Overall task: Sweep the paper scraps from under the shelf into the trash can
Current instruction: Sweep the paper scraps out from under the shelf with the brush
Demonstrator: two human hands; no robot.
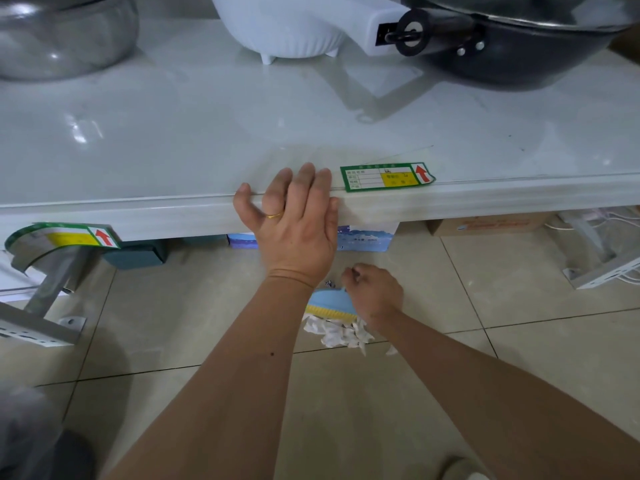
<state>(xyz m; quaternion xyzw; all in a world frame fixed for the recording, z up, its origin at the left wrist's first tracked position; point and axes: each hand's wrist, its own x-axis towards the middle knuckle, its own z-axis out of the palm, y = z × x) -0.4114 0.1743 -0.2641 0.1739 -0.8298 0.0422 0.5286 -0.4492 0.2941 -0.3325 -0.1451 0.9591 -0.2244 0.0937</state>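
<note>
My left hand (294, 220) lies flat on the front edge of the white shelf (138, 209), fingers spread on top and thumb over the rim. Below it, my right hand (374, 294) is closed on a small blue brush (329, 301) with yellow bristles, held low over the tiled floor. A heap of crumpled white paper scraps (337, 332) lies on the tiles right in front of the bristles, just outside the shelf's edge. One stray scrap (391, 349) sits a little to the right. No trash can is in view.
On the shelf stand a steel bowl (62, 32), a white colander (291, 26) and a black pan (519, 46). Boxes (363, 237) sit under the shelf. A grey shelf leg and foot (48, 299) stand at the left, a white rack (609, 268) at the right.
</note>
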